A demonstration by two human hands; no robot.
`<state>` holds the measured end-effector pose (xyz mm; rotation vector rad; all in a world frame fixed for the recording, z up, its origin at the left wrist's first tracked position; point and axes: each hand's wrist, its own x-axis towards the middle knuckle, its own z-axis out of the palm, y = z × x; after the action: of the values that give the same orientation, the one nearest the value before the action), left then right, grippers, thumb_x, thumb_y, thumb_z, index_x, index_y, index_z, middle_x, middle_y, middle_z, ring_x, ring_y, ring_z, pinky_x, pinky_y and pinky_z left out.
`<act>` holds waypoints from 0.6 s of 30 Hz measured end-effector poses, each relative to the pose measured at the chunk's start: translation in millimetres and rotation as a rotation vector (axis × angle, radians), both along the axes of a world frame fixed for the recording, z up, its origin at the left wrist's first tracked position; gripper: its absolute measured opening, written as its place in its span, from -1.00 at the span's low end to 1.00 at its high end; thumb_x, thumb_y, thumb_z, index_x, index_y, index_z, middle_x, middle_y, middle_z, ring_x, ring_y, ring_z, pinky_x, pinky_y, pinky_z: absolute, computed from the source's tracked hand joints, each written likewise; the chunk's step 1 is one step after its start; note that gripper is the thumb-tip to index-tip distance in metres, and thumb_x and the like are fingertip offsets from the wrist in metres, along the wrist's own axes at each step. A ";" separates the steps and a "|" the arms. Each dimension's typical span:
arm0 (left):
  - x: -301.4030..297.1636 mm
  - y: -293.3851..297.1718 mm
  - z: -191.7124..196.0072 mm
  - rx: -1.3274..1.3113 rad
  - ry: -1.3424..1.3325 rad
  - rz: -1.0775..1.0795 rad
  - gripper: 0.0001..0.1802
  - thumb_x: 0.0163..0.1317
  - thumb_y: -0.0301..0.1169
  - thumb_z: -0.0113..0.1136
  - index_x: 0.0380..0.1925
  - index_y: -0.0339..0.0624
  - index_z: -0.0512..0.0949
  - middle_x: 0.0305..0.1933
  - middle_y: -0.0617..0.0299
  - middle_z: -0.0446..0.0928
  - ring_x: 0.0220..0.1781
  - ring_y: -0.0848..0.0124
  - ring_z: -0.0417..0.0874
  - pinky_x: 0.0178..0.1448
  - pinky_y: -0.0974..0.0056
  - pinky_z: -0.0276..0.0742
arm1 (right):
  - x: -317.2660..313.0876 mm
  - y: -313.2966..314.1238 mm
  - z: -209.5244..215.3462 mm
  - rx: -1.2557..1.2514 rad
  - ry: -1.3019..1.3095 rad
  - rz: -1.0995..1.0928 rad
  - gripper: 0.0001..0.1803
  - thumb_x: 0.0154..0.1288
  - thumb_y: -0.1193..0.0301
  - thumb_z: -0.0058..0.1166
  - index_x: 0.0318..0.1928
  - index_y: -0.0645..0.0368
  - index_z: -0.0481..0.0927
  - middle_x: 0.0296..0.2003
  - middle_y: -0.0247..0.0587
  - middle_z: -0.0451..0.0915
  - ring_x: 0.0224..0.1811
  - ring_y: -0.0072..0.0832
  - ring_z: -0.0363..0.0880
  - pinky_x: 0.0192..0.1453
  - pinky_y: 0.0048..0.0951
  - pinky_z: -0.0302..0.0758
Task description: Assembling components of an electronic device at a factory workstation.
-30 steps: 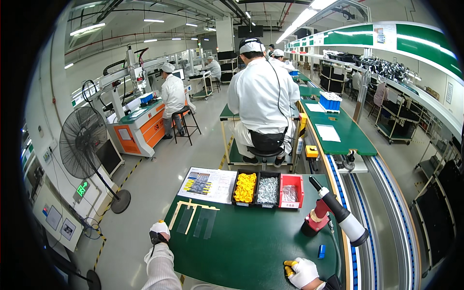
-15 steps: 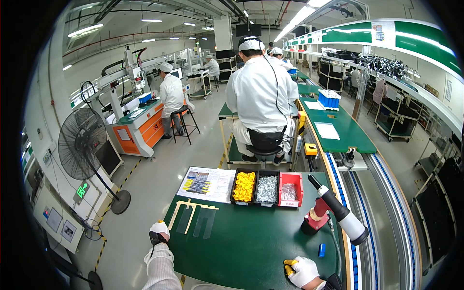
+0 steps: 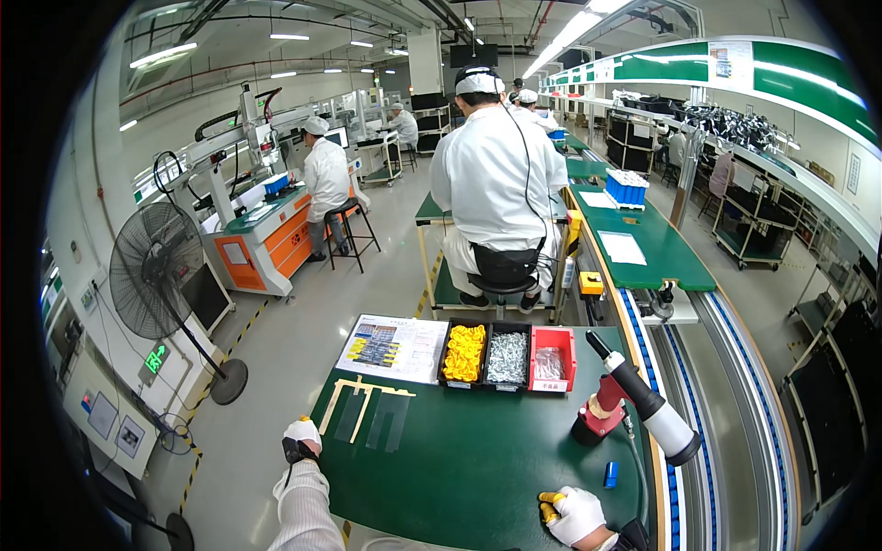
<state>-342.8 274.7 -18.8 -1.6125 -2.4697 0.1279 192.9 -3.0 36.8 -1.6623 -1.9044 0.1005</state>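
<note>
My left hand [image 3: 302, 435], in a white glove with a little yellow at the fingers, rests at the left edge of the green table [image 3: 432, 477]. Its fingers are mostly hidden. Near the front right, my right hand [image 3: 579, 516] lies on the tabletop. It wears a white glove with yellow-covered fingertips, and its fingers are curled in with nothing visible in them. Just beyond it stands a small blue cylinder [image 3: 611, 475]. Farther off is a red, black and white tool [image 3: 643, 401] with a hose.
Along the far edge sit a black bin of yellow parts [image 3: 464, 354], a black bin of metal parts [image 3: 507, 357] and a red bin [image 3: 571, 363]. A printed sheet [image 3: 418, 344] and tape strips [image 3: 363, 390] lie left. A conveyor [image 3: 726, 413] runs right; a seated co-worker [image 3: 499, 174] is ahead.
</note>
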 end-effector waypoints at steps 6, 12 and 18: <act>-2.7 -3.8 5.7 0.003 -0.009 -0.024 -0.66 0.50 -0.27 0.06 -0.12 -0.17 0.81 -0.08 -0.02 0.83 -0.01 0.00 0.87 0.02 -0.02 0.80 | -1.1 0.9 1.4 0.010 0.010 0.005 -0.85 0.23 0.39 0.33 -0.19 0.08 0.81 -0.41 -0.08 0.66 -0.33 -0.06 0.68 -0.23 -0.08 0.64; -3.1 -1.2 -0.6 -0.007 0.032 0.002 -0.70 0.51 -0.27 0.11 -0.14 -0.08 0.82 -0.09 0.10 0.83 -0.03 0.11 0.88 0.02 0.06 0.80 | -1.3 0.9 0.2 0.019 0.022 0.008 -0.85 0.22 0.41 0.34 -0.19 0.09 0.81 -0.41 -0.08 0.66 -0.34 -0.06 0.68 -0.24 -0.09 0.63; -1.0 0.8 -3.5 -0.020 0.052 -0.020 -0.71 0.50 -0.28 0.12 -0.15 -0.09 0.82 -0.08 0.10 0.83 -0.03 0.11 0.88 0.02 0.06 0.80 | -1.2 -0.8 2.1 0.030 0.019 -0.004 -0.86 0.22 0.41 0.35 -0.20 0.10 0.81 -0.41 -0.08 0.67 -0.34 -0.06 0.69 -0.23 -0.09 0.64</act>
<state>-343.9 275.4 -22.3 -1.6202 -2.4204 0.1900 191.8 -3.8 38.8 -1.6393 -1.8793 0.0855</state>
